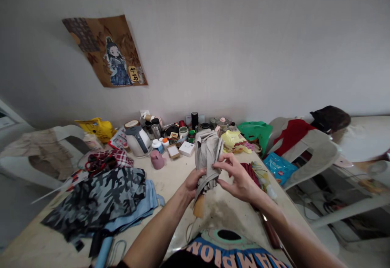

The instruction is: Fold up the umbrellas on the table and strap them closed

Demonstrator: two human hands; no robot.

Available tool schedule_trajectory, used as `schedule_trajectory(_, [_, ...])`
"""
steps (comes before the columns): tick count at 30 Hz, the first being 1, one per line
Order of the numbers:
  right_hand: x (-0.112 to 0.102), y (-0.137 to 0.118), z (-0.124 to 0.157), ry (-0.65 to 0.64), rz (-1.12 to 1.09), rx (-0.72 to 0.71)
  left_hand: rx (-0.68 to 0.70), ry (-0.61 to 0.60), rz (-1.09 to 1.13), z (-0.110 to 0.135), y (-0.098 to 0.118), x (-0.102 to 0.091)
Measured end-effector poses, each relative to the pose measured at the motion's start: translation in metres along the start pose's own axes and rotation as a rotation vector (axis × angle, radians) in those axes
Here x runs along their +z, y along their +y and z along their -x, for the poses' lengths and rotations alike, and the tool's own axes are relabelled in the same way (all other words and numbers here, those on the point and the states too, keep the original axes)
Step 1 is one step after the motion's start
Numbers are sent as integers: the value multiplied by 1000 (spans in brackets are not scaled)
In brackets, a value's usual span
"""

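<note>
I hold a grey cloth [208, 151] up over the table [170, 178], bunched and hanging down. My left hand [193, 181] grips its lower part with the fingers wrapped round it. My right hand [236, 176] pinches the cloth's right edge between thumb and fingers. A pile of clothes lies to the left: a camouflage garment [100, 197] on top of a light blue one [143, 207]. A folded piece with large letters [225, 249] lies at the near edge below my arms.
The table's back is crowded: a white kettle [137, 138], a pink cup [157, 159], small boxes, jars and bottles, a yellow bag [235, 141], a green bag [255, 131]. White plastic chairs with clothes stand on the left [45, 154] and right [307, 146]. A poster [106, 52] hangs on the wall.
</note>
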State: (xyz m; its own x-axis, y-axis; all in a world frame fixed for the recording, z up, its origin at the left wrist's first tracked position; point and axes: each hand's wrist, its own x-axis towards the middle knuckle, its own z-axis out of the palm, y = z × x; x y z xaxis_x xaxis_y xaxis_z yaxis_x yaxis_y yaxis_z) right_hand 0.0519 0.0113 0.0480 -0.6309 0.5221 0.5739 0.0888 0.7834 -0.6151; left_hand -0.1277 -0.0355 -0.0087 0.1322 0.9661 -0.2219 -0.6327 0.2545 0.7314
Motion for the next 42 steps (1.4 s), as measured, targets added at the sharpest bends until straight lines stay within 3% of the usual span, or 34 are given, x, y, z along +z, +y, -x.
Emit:
schedule_trajectory(2, [-4,-15,-3,-110,92,-88,50,17,-27,2,1,7])
schedule_trajectory(5, [-11,-31,-8,-150,71,-96,93,37,-110,6,4,13])
schedule_trajectory(12, [-29,-48,-22,160,-48,229,172,163,-265,9,4,13])
schedule_trajectory(17, [-46,-52,-30,223,133,224,199,273,-449,6,-2,11])
schedule_trajectory(20, [-45,-57,-38,199,37,264,234,326,-559,2,-8,7])
schedule_trajectory(24, [-14,-66,-59,69,-341,354,272,148,-533,-2,-20,9])
schedule_trajectory(26, [1,-70,-70,-13,-500,386,204,71,-474,-1,-25,13])
schedule_trajectory(28, [2,-73,-78,-24,-565,339,114,23,-405,3,-28,14])
schedule_trajectory(30, [-12,-69,-80,79,-538,261,31,-24,-308,6,-29,8])
schedule_trajectory(32, [-33,-52,-77,288,-486,243,-27,-81,-159,8,-26,-3])
schedule_trajectory(34, [-46,-21,-69,559,-478,303,-54,-135,-12,8,-23,-15])
schedule_trajectory(36, [-43,18,-56,744,-499,428,-67,-229,74,9,-18,-22])
schedule_trajectory(37, [-36,36,-49,733,-540,525,-73,-286,96,9,-16,-24])
schedule_trajectory(39, [-13,60,-32,469,-636,684,-93,-377,115,9,-14,-22])
schedule_trajectory(42, [18,63,-10,129,-778,643,-71,-359,51,8,-14,-18])
